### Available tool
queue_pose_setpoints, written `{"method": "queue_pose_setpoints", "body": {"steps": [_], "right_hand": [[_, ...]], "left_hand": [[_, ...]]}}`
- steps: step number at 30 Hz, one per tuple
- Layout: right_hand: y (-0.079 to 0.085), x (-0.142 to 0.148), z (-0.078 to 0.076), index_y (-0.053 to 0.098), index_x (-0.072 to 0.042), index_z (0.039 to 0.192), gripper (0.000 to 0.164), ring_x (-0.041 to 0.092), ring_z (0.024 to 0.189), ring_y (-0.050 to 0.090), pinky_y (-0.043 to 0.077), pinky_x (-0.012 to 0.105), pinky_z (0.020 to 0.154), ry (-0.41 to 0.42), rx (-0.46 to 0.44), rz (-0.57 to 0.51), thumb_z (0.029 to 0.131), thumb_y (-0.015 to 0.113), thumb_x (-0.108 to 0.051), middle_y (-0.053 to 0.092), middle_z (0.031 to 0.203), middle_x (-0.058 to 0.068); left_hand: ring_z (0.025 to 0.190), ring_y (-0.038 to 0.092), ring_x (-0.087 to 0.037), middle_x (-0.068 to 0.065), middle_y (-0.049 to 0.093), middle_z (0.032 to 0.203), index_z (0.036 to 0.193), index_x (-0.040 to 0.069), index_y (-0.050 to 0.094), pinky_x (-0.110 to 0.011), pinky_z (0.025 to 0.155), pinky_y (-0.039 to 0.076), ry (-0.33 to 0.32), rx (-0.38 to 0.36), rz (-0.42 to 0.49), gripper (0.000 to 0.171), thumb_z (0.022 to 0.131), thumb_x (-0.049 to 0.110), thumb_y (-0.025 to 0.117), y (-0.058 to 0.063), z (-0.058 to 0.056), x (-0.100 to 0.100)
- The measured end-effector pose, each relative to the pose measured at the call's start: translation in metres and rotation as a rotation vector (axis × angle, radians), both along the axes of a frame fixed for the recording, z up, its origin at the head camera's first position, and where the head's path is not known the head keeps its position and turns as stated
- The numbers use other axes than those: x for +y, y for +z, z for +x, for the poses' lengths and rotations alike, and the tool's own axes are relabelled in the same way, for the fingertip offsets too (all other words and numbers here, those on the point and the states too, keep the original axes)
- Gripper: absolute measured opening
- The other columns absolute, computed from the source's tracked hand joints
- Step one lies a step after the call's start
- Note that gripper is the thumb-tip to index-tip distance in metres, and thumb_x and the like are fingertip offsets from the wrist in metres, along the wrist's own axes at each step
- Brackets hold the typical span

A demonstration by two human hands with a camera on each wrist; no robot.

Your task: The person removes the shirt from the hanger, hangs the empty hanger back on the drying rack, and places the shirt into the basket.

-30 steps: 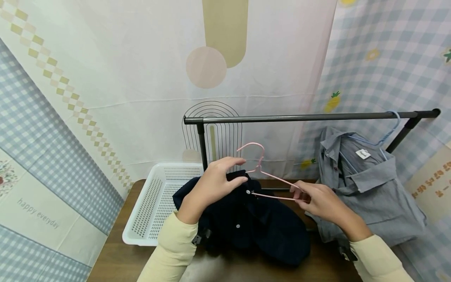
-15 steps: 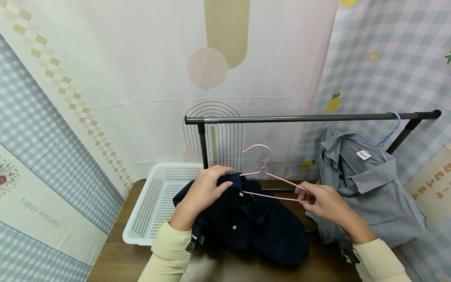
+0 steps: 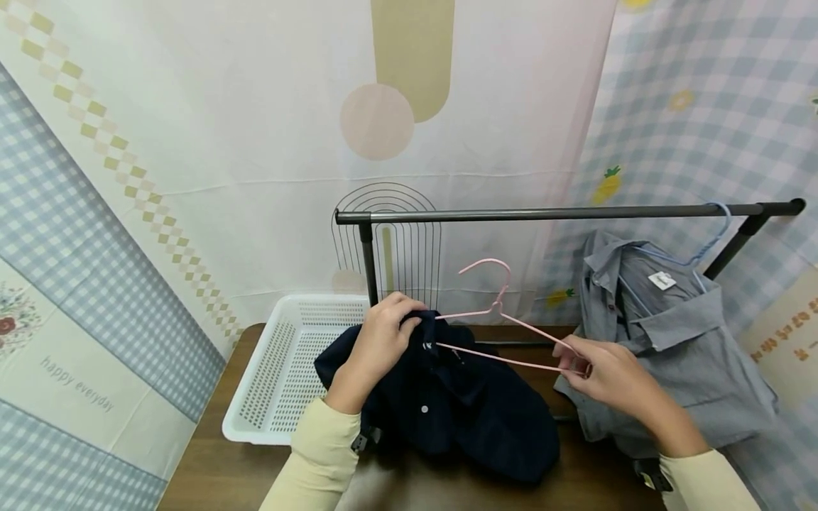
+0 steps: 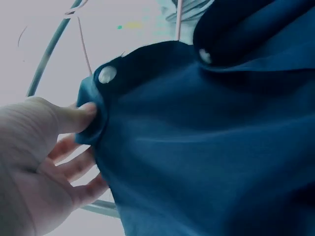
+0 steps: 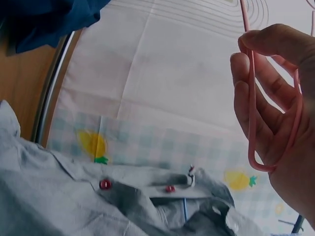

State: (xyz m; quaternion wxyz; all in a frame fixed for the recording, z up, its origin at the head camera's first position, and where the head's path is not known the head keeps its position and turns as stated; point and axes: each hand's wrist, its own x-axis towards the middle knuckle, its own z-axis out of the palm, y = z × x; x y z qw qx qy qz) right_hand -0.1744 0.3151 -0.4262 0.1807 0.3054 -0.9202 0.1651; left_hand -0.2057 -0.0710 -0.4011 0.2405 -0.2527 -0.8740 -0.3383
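A dark navy shirt [image 3: 441,419] with white buttons hangs bunched over the table, its collar in my left hand [image 3: 378,341]. In the left wrist view my thumb and fingers pinch the collar edge of the shirt [image 4: 167,128] beside a white button. A pink hanger [image 3: 498,308] reaches into the shirt's neck with its left end hidden in the cloth, hook upward. My right hand [image 3: 603,369] grips the hanger's right end. The right wrist view shows the bent end of the hanger [image 5: 252,123] lying across the curled fingers of my right hand [image 5: 275,88].
A dark metal rail [image 3: 543,214] spans behind the hands. From its right end a grey shirt [image 3: 677,355] hangs on a blue hanger [image 3: 706,248]. A white perforated basket [image 3: 255,397] stands left on the brown wooden table [image 3: 211,461]. Printed cloth covers the walls.
My right hand and the pink hanger have moved to the right, the hook with them. My left hand has shifted left and now pinches the collar, where it was more open before.
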Motion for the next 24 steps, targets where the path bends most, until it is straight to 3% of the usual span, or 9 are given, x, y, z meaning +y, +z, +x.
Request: {"method": "queue_pose_setpoints", "body": {"steps": [9,16,24], "right_hand": [[0.009,0.019,0.013,0.067,-0.024,0.098,0.042,-0.012,0.065,0.054,0.046,0.019,0.052,-0.072,-0.020,0.002,0.071,0.089,0.000,0.063,0.079,-0.024],[0.014,0.029,0.017,0.067,-0.023,0.096,0.044,-0.012,0.065,0.055,0.048,0.020,0.053,-0.081,-0.041,-0.003,0.068,0.090,0.001,0.063,0.079,-0.021],[0.022,0.039,0.025,0.069,-0.021,0.097,0.041,-0.012,0.064,0.054,0.048,0.019,0.052,-0.103,-0.055,-0.002,0.069,0.090,0.001,0.063,0.078,-0.022]], "left_hand": [[0.092,0.070,-0.022,-0.006,0.070,0.101,0.108,0.007,0.079,-0.036,0.080,0.059,0.011,0.043,0.060,0.017,0.094,0.000,0.073,0.006,-0.006,0.006],[0.096,0.072,-0.025,-0.009,0.072,0.102,0.107,0.005,0.079,-0.039,0.085,0.060,0.040,0.039,0.085,0.016,0.093,-0.001,0.073,0.002,-0.013,0.002],[0.100,0.071,-0.028,-0.010,0.073,0.104,0.108,0.007,0.078,-0.043,0.089,0.059,0.108,0.004,0.079,0.017,0.093,0.001,0.075,-0.003,-0.014,0.001]]}}
